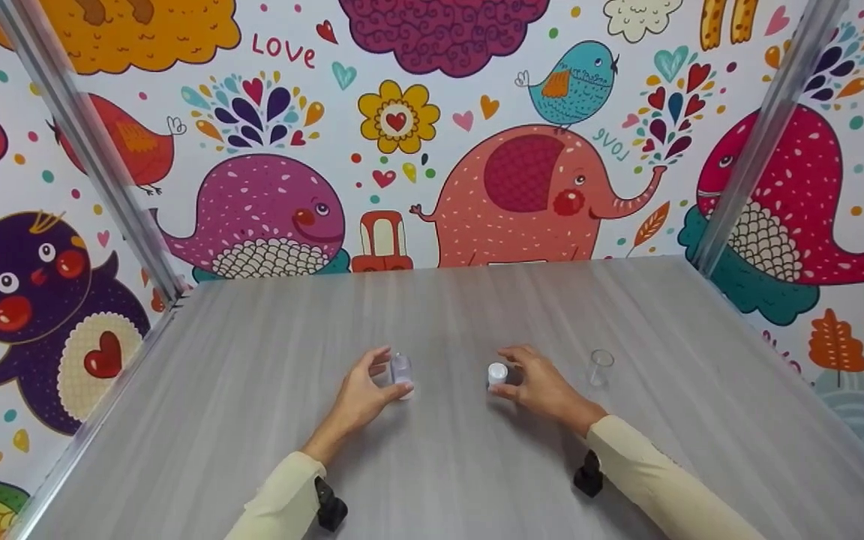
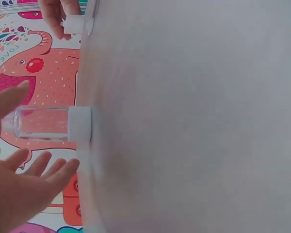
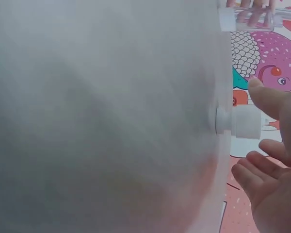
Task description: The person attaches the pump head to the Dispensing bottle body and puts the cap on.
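A small clear bottle with a white base stands upright on the table. Around it my left hand is spread, thumb on one side and fingers on the other; gaps show between them and the bottle in the left wrist view. To the right, a white pump-like bottle top stands on the table, with a narrower lower part and a wide collar. My right hand curves loosely about this top, thumb and fingers apart from it in the right wrist view.
A clear, open-topped cylinder, like a small cup or cover, stands on the table just right of my right hand. The grey wood-grain table meets a wall printed with cartoon animals. Metal posts rise at its back corners.
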`<state>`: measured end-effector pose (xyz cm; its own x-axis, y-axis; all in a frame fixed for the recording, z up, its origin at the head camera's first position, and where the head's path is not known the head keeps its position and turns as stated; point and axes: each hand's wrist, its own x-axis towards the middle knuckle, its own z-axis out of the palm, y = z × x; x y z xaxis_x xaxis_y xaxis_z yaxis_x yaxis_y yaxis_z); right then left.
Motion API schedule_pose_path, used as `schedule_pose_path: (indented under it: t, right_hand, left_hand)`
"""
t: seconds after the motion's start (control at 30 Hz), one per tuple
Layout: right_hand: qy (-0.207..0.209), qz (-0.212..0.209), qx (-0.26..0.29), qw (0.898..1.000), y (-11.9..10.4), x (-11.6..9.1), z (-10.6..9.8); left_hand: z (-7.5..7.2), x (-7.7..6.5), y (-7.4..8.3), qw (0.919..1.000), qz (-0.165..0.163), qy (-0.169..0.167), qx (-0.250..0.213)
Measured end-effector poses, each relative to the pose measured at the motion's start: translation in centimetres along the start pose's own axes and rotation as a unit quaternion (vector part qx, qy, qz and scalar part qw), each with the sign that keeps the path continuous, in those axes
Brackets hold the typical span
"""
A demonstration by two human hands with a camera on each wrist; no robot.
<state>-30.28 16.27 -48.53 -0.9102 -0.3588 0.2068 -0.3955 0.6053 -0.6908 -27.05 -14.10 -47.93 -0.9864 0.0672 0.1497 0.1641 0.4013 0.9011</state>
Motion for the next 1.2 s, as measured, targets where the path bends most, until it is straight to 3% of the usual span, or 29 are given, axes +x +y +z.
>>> schedule_pose_path:
  t: [0.23, 0.4, 0.67, 1.03, 1.2]
  right_hand:
    - [0.014, 0.067, 0.060, 0.996, -0.3, 0.1, 0.3]
    - [0.024, 0.091, 0.096, 0.991, -0.4, 0.2, 0.5]
    - [0.029, 0.083, 0.121, 0.989, -0.2, 0.0, 0.9]
    - [0.040, 0.068, 0.143, 0.987, -0.2, 0.3, 1.2]
    - [0.047, 0.084, 0.137, 0.986, -0.1, 0.3, 1.3]
  left_hand:
    - [0.8, 0.1, 0.0, 0.9996, -0.006, 0.021, -0.020]
    - [1.2, 0.3, -0.1, 0.9985, -0.002, 0.040, -0.038]
    - [1.6, 0.0, -0.3, 0.9967, -0.026, 0.054, -0.054]
    - [2.0, 0.2, -0.3, 0.9950, -0.027, 0.063, -0.073]
    - [2.1, 0.4, -0.4, 0.9950, -0.029, 0.070, -0.066]
